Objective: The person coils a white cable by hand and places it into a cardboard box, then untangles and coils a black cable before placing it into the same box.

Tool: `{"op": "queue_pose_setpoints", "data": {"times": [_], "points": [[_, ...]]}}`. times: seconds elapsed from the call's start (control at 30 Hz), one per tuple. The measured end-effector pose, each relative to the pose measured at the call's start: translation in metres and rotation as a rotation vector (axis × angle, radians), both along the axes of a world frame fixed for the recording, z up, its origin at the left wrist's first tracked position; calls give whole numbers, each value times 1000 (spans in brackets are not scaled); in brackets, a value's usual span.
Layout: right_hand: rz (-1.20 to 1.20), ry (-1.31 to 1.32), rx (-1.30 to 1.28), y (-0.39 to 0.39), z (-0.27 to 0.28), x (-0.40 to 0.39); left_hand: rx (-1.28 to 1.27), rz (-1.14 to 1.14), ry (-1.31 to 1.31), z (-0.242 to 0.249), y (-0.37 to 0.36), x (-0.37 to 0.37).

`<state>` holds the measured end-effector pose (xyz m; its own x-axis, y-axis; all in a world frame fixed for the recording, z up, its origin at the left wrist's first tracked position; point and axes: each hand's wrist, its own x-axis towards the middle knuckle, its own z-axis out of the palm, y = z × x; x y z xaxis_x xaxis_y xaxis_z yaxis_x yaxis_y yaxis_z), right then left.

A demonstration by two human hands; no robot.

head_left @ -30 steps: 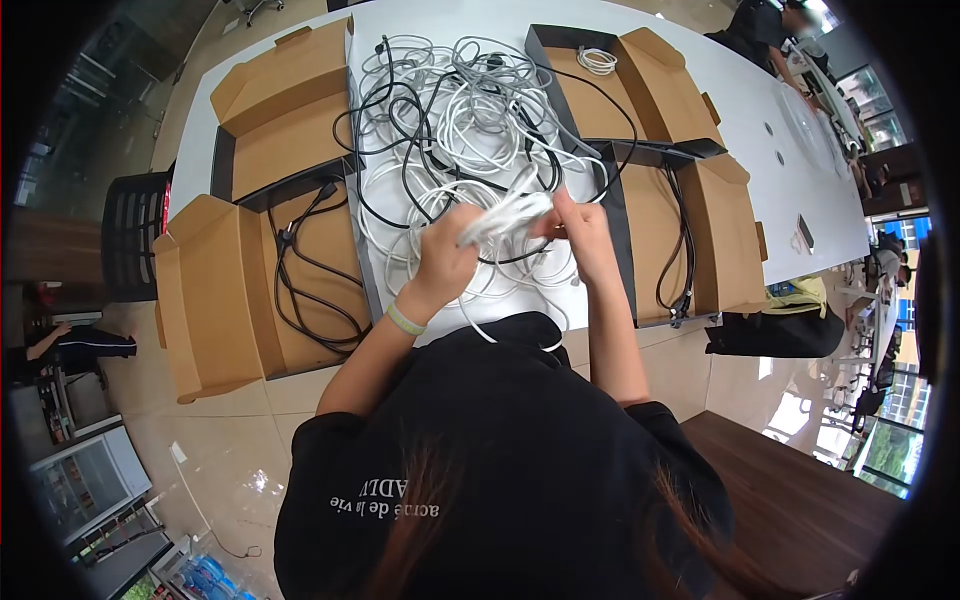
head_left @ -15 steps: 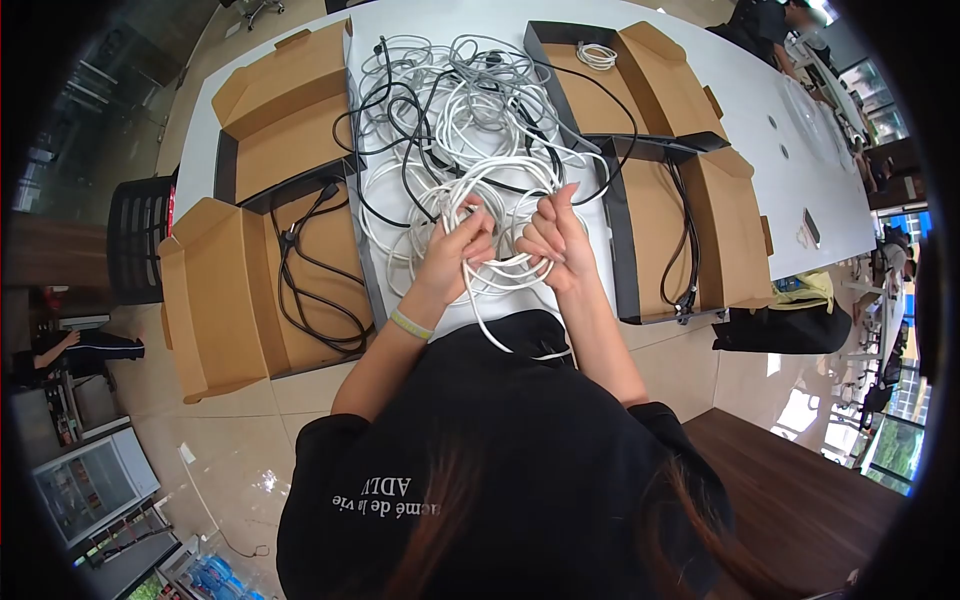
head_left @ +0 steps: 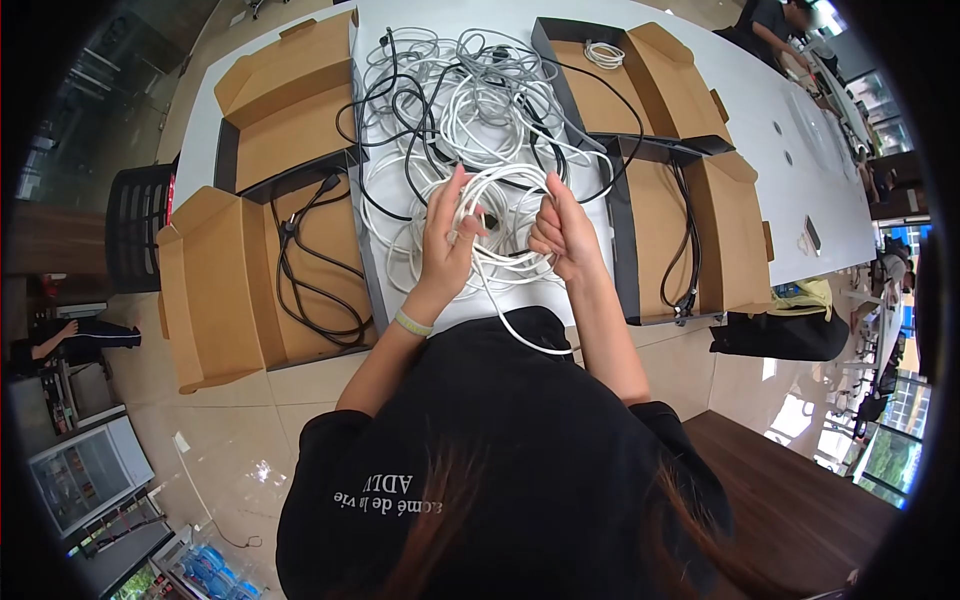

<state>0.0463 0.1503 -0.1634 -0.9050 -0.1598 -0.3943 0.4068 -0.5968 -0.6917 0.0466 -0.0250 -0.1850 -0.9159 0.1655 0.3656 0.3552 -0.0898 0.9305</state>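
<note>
A loose coil of white cable stretches between my two hands above the tangle. My right hand is closed around the coil's right side, thumb pointing up. At the coil's left side, my left hand has its fingers stretched upward and its thumb apart, with the loops beside the fingers. One white strand hangs down from the coil and curves toward my shirt. Beneath and beyond the hands lies a heap of tangled white, grey and black cables on the white table.
Open cardboard boxes flank the heap. The near left box and near right box each hold black power cables. A small white coil lies in the far right box; the far left box stands opposite. A phone lies at right.
My left hand has loosened from the cable and its fingers have straightened upward. My right hand stays closed on the coil, which now spreads in a wider arc between the hands.
</note>
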Motion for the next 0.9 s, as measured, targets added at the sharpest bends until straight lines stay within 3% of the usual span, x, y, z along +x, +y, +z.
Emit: {"op": "queue_pose_setpoints", "data": {"times": [0.03, 0.1, 0.17, 0.33, 0.43, 0.47, 0.53, 0.6, 0.7, 0.83, 0.9], "points": [[3, -2, 0, 0, 1, -1, -106, 27, 95, 4, -1, -1], [3, 14, 44, 0, 2, -2, -88, 107, 82, 6, 0, 1], [19, 74, 114, 4, 1, -4, 160, -79, -275, -1, -10, -3], [-18, 232, 279, -11, 3, -1, 229, -27, -440, 7, -16, -12], [-50, 205, 260, -17, 8, 0, 0, -230, -560, 18, -19, -10], [-51, 204, 259, -16, 7, 0, -2, -230, -561, 16, -20, -10], [38, 197, 309, -11, 6, -1, 140, -592, -668, 12, -26, -14], [69, 221, 307, -9, 4, -2, 205, -725, -708, 11, -27, -16], [212, 179, 209, -6, 10, -5, 275, -788, -743, 13, -26, -16], [147, 77, 66, -13, 16, -2, 304, -967, -726, 16, -32, -20], [316, -51, -277, -5, 7, -5, 257, -1031, -713, 17, -35, -26]]}}
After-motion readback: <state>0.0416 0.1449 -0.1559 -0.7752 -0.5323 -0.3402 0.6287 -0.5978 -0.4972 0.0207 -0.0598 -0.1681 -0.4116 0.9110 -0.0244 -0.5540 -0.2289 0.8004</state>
